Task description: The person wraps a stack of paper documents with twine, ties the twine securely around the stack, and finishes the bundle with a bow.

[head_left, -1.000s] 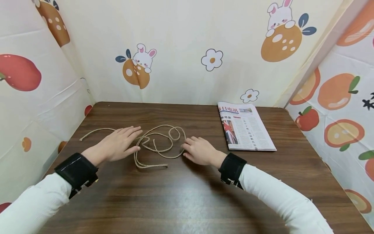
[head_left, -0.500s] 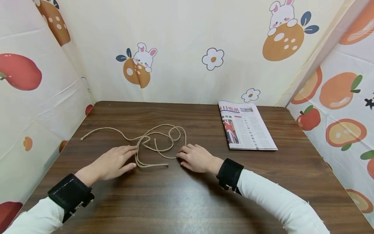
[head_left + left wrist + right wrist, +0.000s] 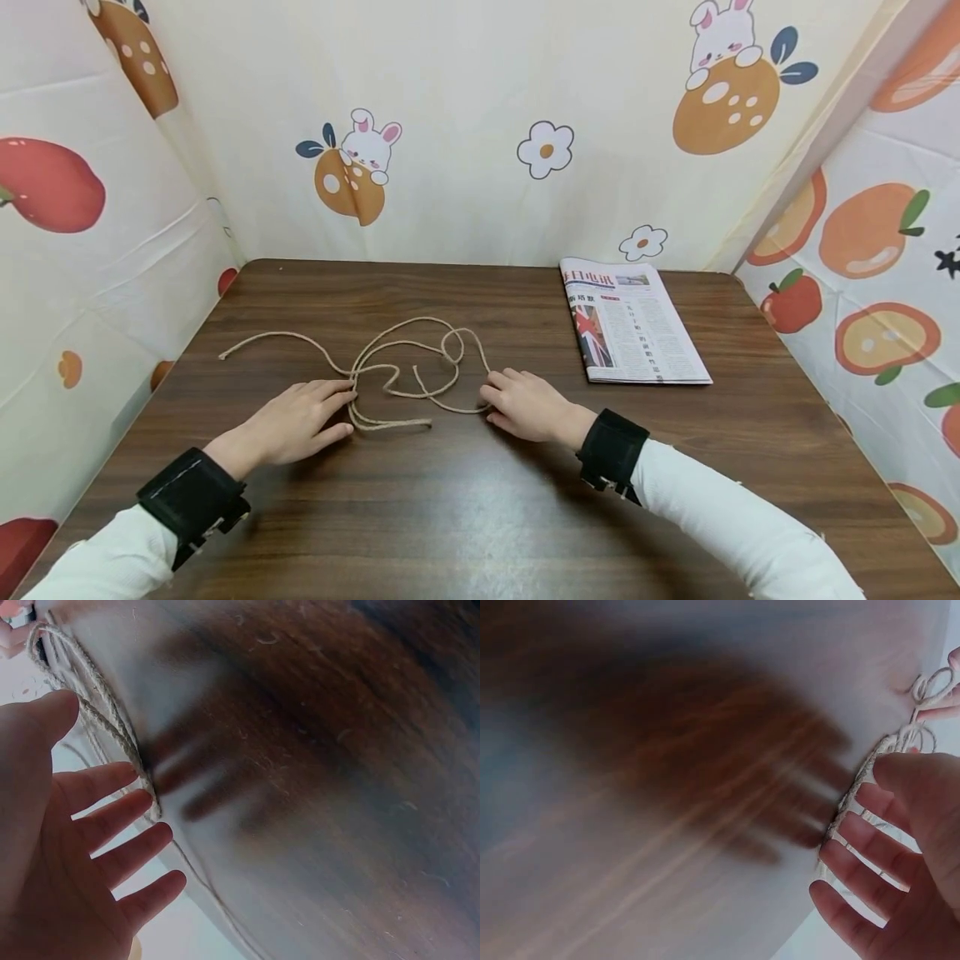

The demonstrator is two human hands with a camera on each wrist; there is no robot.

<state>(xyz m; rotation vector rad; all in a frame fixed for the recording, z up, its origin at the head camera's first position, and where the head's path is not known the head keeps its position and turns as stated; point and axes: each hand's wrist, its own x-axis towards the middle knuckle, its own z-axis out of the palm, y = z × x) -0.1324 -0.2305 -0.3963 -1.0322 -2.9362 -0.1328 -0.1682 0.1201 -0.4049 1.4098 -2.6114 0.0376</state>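
A tan rope [image 3: 397, 342] lies in loose, crossing loops on the brown table, between my two hands in the head view. My left hand [image 3: 298, 423] is at the rope's left side, its fingertips right at a bend. In the left wrist view the fingers [image 3: 124, 855] are spread and fairly straight, with the rope [image 3: 105, 724] along their tips. My right hand [image 3: 534, 407] is at the right-hand loop. The right wrist view shows its loosely extended fingers [image 3: 866, 881] meeting the rope [image 3: 853, 787] at the tips, thumb apart from them.
A folded newspaper [image 3: 633, 325] lies at the back right of the table [image 3: 450, 517]. Printed cloth walls [image 3: 465, 125] stand behind the table and at both sides. One rope end stretches toward the table's left edge.
My left hand has come back toward the near side, uncovering the rope's left tail. The right hand moved nearer and left, then right again, and the right loops of rope shifted right with it.
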